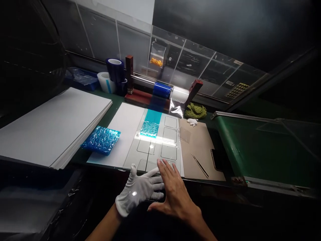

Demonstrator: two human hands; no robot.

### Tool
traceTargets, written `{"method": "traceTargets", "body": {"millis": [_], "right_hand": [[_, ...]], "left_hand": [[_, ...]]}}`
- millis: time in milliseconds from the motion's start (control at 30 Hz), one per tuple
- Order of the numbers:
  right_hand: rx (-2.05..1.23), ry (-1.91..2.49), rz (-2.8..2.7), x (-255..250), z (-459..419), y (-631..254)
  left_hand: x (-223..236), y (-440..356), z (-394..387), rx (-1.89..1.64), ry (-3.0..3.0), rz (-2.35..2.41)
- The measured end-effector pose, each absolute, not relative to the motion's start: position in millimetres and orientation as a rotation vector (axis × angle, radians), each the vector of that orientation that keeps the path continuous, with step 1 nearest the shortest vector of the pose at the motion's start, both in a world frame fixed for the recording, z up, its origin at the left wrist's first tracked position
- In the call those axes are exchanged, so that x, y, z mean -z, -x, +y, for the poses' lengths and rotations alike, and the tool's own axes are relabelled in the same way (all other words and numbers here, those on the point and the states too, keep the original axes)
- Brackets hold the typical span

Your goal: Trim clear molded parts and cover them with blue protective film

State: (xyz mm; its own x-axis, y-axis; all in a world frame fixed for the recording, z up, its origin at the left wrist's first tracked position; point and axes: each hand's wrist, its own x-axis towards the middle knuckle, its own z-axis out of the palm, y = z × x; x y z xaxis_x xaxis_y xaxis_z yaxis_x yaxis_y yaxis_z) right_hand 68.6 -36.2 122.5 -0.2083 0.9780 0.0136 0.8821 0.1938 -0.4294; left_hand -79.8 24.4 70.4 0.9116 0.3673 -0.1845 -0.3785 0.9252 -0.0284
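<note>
My left hand (140,190) wears a white glove and is turned palm up, fingers spread, holding nothing. Bare and with its fingers apart, my right hand (173,190) overlaps the gloved fingertips; whether the two touch I cannot tell. Both are at the table's front edge, just before a clear sheet (156,157) marked with dark rounded rectangles. A strip of blue film (152,117) runs from a blue film roll (162,89) down onto that sheet. To the left lies a stack of blue film pieces (102,139), partly on white paper (120,134).
A thick white paper stack (55,124) fills the left. Tape rolls (115,70) stand behind it. On brown board (200,140) at right are tweezers (200,165) and a phone (220,159). A green conveyor belt (263,150) lies beyond, with a green dotted cloth (195,110) nearby.
</note>
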Motion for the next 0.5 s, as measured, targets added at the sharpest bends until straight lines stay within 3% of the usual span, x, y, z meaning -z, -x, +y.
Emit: {"method": "traceTargets", "body": {"millis": [500], "right_hand": [[-0.399, 1.871, -2.306, -97, -27, -80]], "left_hand": [[-40, 46, 23, -0.397, 0.048, 0.026]]}}
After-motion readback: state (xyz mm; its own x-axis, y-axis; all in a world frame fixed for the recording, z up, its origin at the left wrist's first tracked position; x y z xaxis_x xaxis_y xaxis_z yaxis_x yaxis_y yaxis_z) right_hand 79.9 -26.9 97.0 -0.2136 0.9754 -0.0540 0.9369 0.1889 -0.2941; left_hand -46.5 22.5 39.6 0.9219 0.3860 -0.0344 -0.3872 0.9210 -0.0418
